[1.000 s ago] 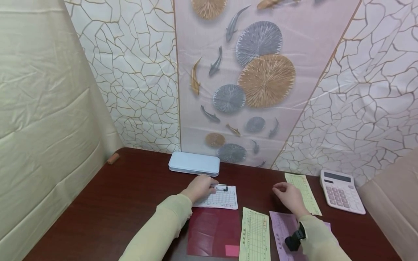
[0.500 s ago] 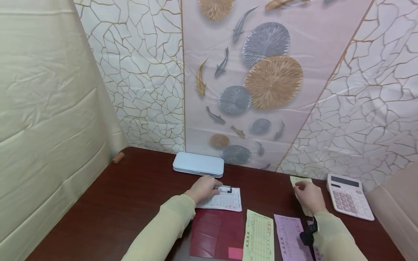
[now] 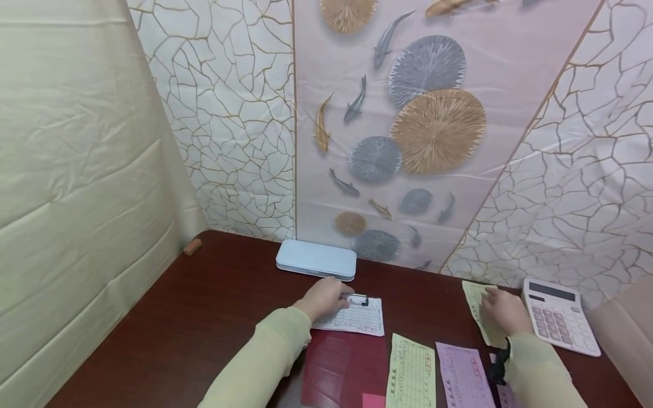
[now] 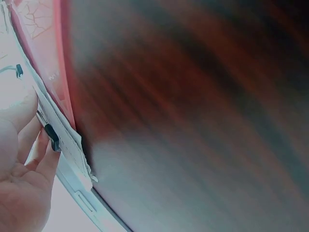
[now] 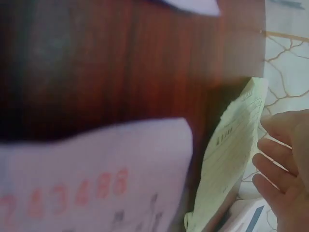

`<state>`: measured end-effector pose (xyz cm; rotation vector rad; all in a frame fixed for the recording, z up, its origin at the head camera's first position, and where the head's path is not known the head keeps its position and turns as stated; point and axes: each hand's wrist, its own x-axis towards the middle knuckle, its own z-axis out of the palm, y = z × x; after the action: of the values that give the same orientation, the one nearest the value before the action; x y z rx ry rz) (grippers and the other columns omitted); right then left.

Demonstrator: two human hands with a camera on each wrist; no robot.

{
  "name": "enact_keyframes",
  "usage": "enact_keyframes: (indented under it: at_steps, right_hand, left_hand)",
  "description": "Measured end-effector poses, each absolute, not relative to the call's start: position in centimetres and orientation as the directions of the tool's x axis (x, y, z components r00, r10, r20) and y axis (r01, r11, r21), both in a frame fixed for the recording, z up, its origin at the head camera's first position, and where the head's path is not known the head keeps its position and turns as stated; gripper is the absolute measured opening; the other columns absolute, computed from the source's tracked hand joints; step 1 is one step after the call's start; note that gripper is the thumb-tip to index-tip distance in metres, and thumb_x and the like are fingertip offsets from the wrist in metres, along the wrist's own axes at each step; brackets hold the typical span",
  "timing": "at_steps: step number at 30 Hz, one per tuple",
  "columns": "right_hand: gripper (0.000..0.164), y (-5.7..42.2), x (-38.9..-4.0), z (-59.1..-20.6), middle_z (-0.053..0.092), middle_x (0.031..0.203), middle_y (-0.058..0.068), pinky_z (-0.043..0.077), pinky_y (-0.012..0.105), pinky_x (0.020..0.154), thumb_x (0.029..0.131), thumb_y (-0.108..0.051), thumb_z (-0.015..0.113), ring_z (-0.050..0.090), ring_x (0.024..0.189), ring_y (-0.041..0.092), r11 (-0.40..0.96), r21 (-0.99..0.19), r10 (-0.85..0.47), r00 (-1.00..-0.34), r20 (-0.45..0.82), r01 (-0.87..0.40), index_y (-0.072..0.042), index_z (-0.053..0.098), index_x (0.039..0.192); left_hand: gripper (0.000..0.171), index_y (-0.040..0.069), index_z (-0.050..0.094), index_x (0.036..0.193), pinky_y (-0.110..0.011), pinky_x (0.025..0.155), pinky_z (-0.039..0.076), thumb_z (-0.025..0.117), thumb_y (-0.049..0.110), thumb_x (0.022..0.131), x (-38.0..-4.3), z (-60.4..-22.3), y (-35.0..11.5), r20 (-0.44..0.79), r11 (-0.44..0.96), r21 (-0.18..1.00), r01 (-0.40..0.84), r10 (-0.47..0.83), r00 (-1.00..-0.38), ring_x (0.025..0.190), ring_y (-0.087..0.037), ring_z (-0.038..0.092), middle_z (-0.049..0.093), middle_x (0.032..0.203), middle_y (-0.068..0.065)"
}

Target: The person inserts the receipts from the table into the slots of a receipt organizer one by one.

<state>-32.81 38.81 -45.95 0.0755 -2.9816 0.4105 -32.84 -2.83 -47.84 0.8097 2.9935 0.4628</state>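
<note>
In the head view my left hand (image 3: 323,297) grips the back left part of a small stack of white printed forms (image 3: 362,318), by the metal clip (image 3: 355,296) along its top. The left wrist view has the fingers close around a black end of the clip (image 4: 50,137), over a maroon folder's edge (image 4: 66,87). My right hand (image 3: 507,313) lies over the right side of the far yellow form (image 3: 476,296). Its fingers are relaxed and spread in the right wrist view, fingertips right at the edge of the yellow form (image 5: 231,150).
In front lie the maroon folder (image 3: 339,368), a nearer yellow form (image 3: 410,374) and a purple form (image 3: 466,374). Another purple slip (image 3: 505,391) is partly under the right forearm. A calculator (image 3: 558,314) stands at right. Behind are a pale blue case (image 3: 316,259) and small orange-brown piece (image 3: 193,246).
My right hand has moved right, from beside the far yellow form to over its right side. The left hand keeps its place on the clipped forms. The head view has shifted slightly.
</note>
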Motion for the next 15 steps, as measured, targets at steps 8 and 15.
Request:
enact_keyframes:
  at_steps: [8, 15]
  right_hand:
    - [0.012, 38.8, -34.1, -47.1, 0.055, 0.071, 0.015, 0.040, 0.043, 0.055, 0.085, -0.004, 0.047, 0.050, 0.065, 0.029, 0.960, -0.256, -0.078, -0.988, 0.132, -0.110, -0.002, 0.056, 0.076]
    - [0.028, 38.5, -34.4, -47.0, 0.061, 0.101, 0.035, 0.046, 0.060, 0.078, 0.084, -0.007, 0.057, 0.056, 0.093, 0.054, 0.971, -0.195, -0.104, -0.977, 0.186, -0.141, 0.011, 0.061, 0.105]
  left_hand:
    - [0.031, 0.020, 0.070, 0.117, -0.023, 0.088, 0.050, 0.071, 0.026, 0.086, -32.6, -47.5, -3.0, 0.055, 0.819, 0.309, 0.483, 0.492, -0.869, 0.106, -0.011, 0.061, 0.069, 0.110, 0.007]
    - [0.032, 0.020, 0.070, 0.117, -0.023, 0.086, 0.050, 0.070, 0.026, 0.086, -32.7, -47.4, -3.2, 0.063, 0.817, 0.305, 0.490, 0.496, -0.866, 0.105, -0.011, 0.062, 0.069, 0.110, 0.006]
